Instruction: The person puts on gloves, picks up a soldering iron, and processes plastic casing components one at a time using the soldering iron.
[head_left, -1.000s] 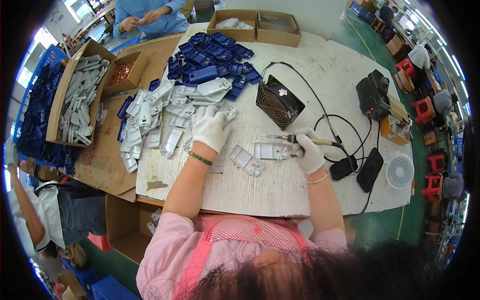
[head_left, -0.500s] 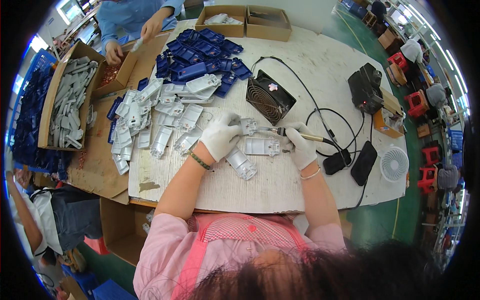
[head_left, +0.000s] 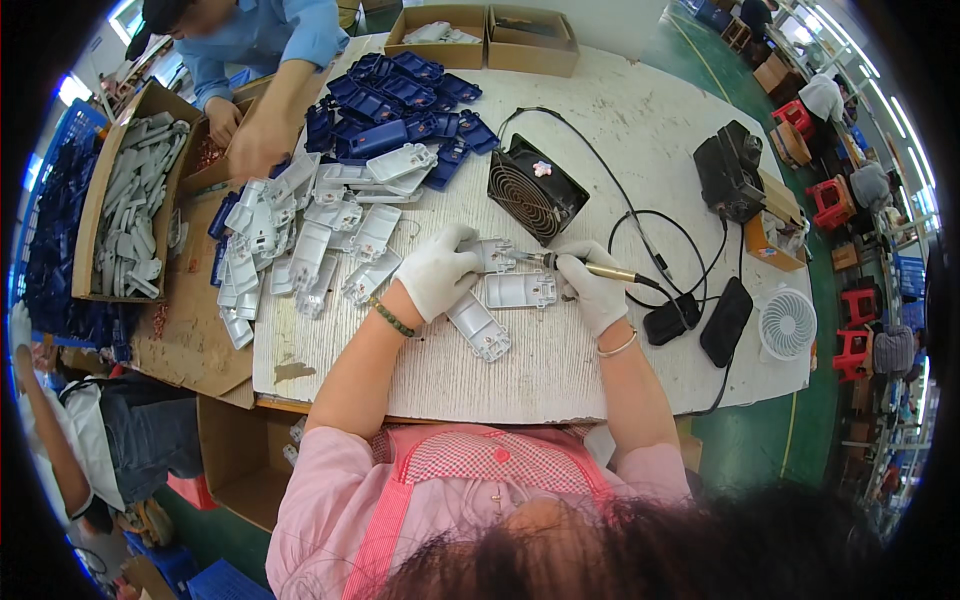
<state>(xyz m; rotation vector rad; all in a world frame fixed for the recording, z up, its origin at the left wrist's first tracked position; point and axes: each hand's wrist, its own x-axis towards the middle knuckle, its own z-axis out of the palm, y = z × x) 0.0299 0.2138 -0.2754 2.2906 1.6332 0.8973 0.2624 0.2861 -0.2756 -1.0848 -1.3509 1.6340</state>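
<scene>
My gloved left hand (head_left: 440,273) grips a small white plastic housing (head_left: 495,256) by its left end. A soldering iron (head_left: 612,272) is in my gloved right hand (head_left: 594,292), its tip at the right end of that housing. Whether the tip touches is too small to tell. Just below lies another open white housing (head_left: 519,291), and a third housing (head_left: 479,327) rests slanted beside my left wrist. Beyond my hands stands a black fan (head_left: 538,192) with a round wire guard.
Piles of white housings (head_left: 375,232) and blue housings (head_left: 385,135) cover the table's left half. A cardboard box (head_left: 90,235) of pale parts stands farther left. Cable loops, a black soldering station (head_left: 728,172) and a small white fan (head_left: 787,325) occupy the right. Across the table, a co-worker's hand (head_left: 262,140) reaches in.
The co-worker has leaned in, and one hand has moved from above the small box toward the white pile. My hands keep their grips, with the iron's tip still at the housing.
</scene>
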